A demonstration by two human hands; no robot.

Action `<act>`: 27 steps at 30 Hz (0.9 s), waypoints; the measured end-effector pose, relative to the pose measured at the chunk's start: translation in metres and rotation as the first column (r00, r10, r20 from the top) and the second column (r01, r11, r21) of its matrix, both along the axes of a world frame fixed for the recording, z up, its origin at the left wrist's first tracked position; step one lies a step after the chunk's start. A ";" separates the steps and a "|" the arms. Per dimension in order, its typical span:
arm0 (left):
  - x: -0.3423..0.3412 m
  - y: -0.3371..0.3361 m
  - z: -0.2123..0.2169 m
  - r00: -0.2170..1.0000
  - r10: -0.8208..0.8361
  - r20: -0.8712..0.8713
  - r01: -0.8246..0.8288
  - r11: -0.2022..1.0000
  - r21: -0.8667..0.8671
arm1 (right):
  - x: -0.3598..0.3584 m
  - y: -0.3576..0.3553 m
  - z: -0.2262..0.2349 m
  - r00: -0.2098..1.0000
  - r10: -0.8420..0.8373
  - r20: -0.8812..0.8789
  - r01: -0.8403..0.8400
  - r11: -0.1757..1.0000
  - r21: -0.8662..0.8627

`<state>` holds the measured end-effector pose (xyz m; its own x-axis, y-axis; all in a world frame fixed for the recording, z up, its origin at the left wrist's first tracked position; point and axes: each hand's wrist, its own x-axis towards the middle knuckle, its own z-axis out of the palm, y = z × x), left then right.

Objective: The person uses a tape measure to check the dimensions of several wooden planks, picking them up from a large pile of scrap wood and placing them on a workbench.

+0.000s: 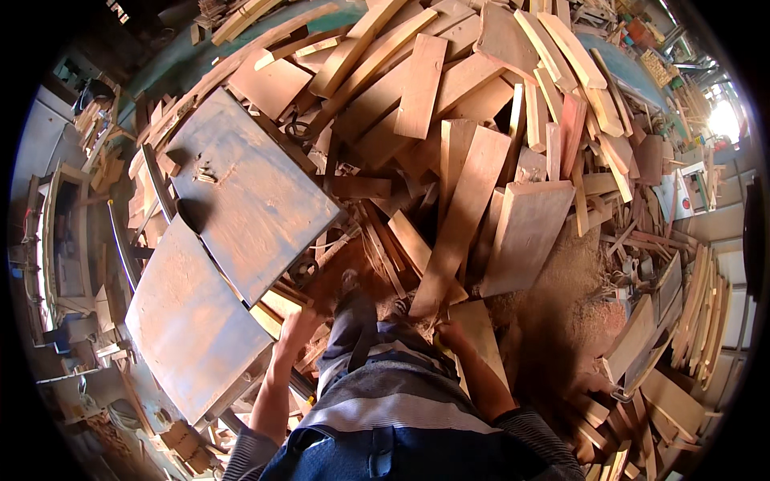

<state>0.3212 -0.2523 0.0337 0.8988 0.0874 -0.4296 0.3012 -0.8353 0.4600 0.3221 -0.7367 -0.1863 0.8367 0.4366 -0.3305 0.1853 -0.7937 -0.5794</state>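
My left hand (298, 327) is closed beside the near corner of a worn metal machine table, close to a pale wood piece (269, 321). Whether anything lies inside those fingers is hidden. On the other side of my body, my right hand (454, 335) is curled, with a small yellow thing (439, 340) showing at its fingers; its kind is too small to tell. A flat board (481, 341) lies just beside that hand. Ahead of it, a long plank (465, 220) leans on the pile next to a wide, thick board (529, 236).
The machine table has a far plate (249, 192) with wood chips (207, 176) on it and a near plate (192, 321), split by a slot. A big heap of planks (421, 84) rises ahead. Sawdust (573, 272) covers the floor at right; more offcuts (626, 425) lie behind it.
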 end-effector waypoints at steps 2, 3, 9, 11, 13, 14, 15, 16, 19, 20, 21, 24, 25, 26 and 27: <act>0.071 -0.015 0.015 0.993 0.009 0.116 0.005 0.993 -0.114 | 0.018 0.019 0.020 0.988 -0.100 -0.115 0.108 0.992 0.069; 0.106 -0.023 0.017 0.986 0.026 0.163 -0.008 0.994 -0.111 | 0.027 0.023 0.026 0.934 -0.234 -0.270 0.285 0.944 0.165; 0.278 -0.011 -0.031 0.880 -0.014 0.475 0.023 1.000 -0.013 | 0.132 0.083 0.093 0.605 -0.426 -0.673 0.781 0.482 0.397; 0.313 0.009 -0.054 0.754 -0.117 0.647 0.110 0.993 0.052 | 0.177 0.111 0.116 0.495 -0.421 -0.760 0.860 0.364 0.357; 0.334 0.018 -0.071 0.773 -0.185 0.606 0.142 0.983 0.119 | 0.223 0.139 0.121 0.355 -0.463 -0.812 0.932 0.249 0.265; 0.345 0.023 -0.080 0.783 -0.216 0.584 0.156 0.976 0.152 | 0.248 0.146 0.117 0.320 -0.438 -0.840 0.938 0.268 0.218; 0.343 0.029 -0.093 0.772 -0.177 0.611 0.128 0.984 0.123 | 0.279 0.162 0.124 0.279 -0.405 -0.871 0.942 0.294 0.164; 0.342 0.030 -0.092 0.817 -0.222 0.532 0.159 0.974 0.162 | 0.307 0.175 0.126 0.229 -0.383 -0.895 0.945 0.309 0.109; 0.343 0.023 -0.092 0.727 -0.177 0.663 0.120 0.984 0.131 | 0.388 0.207 0.103 0.255 -0.470 -0.845 0.962 0.215 0.170; 0.341 0.026 -0.092 0.745 -0.147 0.651 0.101 0.989 0.108 | 0.417 0.222 0.099 0.269 -0.495 -0.826 0.962 0.185 0.202; 0.341 0.027 -0.085 0.780 -0.157 0.606 0.116 0.988 0.106 | 0.445 0.227 0.087 0.244 -0.483 -0.841 0.968 0.178 0.179; 0.350 0.026 -0.080 0.795 -0.146 0.589 0.121 0.989 0.082 | 0.522 0.221 0.032 0.210 -0.471 -0.857 0.978 0.118 0.175; 0.350 0.027 -0.080 0.812 -0.145 0.565 0.123 0.989 0.078 | 0.544 0.221 0.016 0.198 -0.475 -0.857 0.980 0.081 0.182; 0.354 0.027 -0.078 0.824 -0.152 0.547 0.139 0.988 0.065 | 0.562 0.210 -0.007 0.184 -0.520 -0.834 0.981 0.050 0.186; 0.356 0.028 -0.075 0.825 -0.167 0.540 0.147 0.986 0.080 | 0.578 0.208 -0.022 0.169 -0.558 -0.812 0.981 0.015 0.194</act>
